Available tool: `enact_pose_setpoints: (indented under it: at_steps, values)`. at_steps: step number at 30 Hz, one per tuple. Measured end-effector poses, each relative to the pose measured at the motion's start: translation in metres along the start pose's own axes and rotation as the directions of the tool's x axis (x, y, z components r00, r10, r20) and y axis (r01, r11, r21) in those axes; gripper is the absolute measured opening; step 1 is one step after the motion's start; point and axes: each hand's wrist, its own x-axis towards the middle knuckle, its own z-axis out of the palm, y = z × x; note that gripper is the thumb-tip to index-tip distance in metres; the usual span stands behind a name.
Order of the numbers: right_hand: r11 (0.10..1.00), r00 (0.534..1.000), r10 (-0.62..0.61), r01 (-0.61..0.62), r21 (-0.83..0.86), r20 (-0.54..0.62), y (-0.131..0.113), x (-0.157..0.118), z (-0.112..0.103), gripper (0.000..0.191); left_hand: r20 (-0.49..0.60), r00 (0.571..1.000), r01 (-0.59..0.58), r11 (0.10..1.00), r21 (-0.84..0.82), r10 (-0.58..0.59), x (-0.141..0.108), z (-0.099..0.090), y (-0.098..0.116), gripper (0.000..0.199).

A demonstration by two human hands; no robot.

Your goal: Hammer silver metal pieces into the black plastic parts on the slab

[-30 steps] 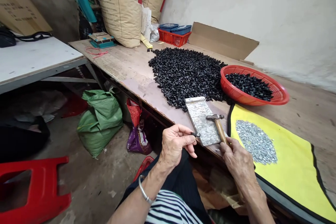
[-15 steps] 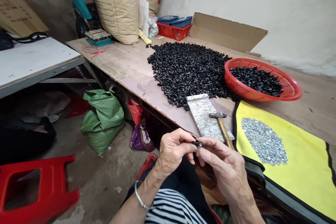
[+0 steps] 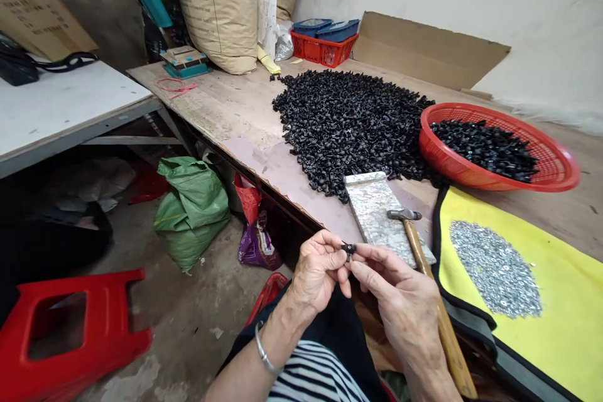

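Between the fingertips of both hands is a small black plastic part (image 3: 348, 249), with a shiny spot on it. My left hand (image 3: 318, 273), a bangle at its wrist, pinches it from the left. My right hand (image 3: 400, 289) grips its right side with thumb and fingers. Just beyond the hands, a hammer (image 3: 414, 242) lies with its head on a worn, whitish board (image 3: 377, 207); its handle runs past my right hand. A big heap of similar black parts (image 3: 353, 125) covers the table behind the board.
At the right, a red basket (image 3: 499, 185) holds more black parts. Small silvery metal pieces (image 3: 494, 267) lie on a yellow cloth (image 3: 570, 301). Large sacks (image 3: 214, 6) and a red crate (image 3: 325, 49) stand at the back. A red stool (image 3: 94, 358) and green sack (image 3: 193, 207) are on the floor.
The black part has turned between my fingers and shows a different side. My view has swung slightly left, so the table's things appear farther right.
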Motion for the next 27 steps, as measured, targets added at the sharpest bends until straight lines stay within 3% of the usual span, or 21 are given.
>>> enact_pose_setpoints:
  at_steps: [7,10,14,17,20,23,25,27]
  values:
    - [0.997,0.997,0.071,-0.071,0.021,-0.007,0.000,0.009,-0.005,0.032,-0.048,0.998,0.029,0.999,0.030,-0.027,0.006,0.001,-0.005,0.023]
    - [0.995,0.996,0.090,-0.091,-0.033,-0.029,0.002,0.007,-0.008,0.028,-0.056,0.998,-0.009,0.982,0.188,0.019,0.003,0.004,-0.007,0.018]
    - [0.981,0.988,0.151,-0.146,-0.129,0.026,0.002,0.011,-0.017,0.018,-0.022,0.997,-0.052,0.876,0.480,0.072,0.002,0.004,-0.008,0.011]
    - [0.976,0.984,0.165,-0.153,-0.155,0.069,-0.016,0.039,-0.043,0.013,-0.030,0.998,-0.031,0.877,0.480,0.052,0.005,0.003,-0.012,0.016]
    - [0.994,0.991,-0.026,0.011,-0.111,-0.134,-0.053,0.089,-0.087,0.013,-0.039,0.998,-0.019,0.896,0.444,0.040,0.004,0.004,-0.016,0.024]
    - [0.990,0.927,-0.121,0.087,-0.111,-0.355,-0.080,0.131,-0.123,0.023,-0.065,0.998,0.007,0.876,0.482,0.028,0.001,0.005,-0.013,0.019]
    - [0.982,0.893,-0.148,0.080,-0.174,-0.426,-0.078,0.137,-0.127,0.024,-0.105,0.994,0.022,0.844,0.536,0.041,0.002,0.004,-0.007,0.015]
    - [0.958,0.895,-0.185,0.073,-0.276,-0.405,-0.060,0.125,-0.113,0.022,-0.151,0.982,0.012,0.771,0.636,0.110,0.010,0.001,0.003,0.010]
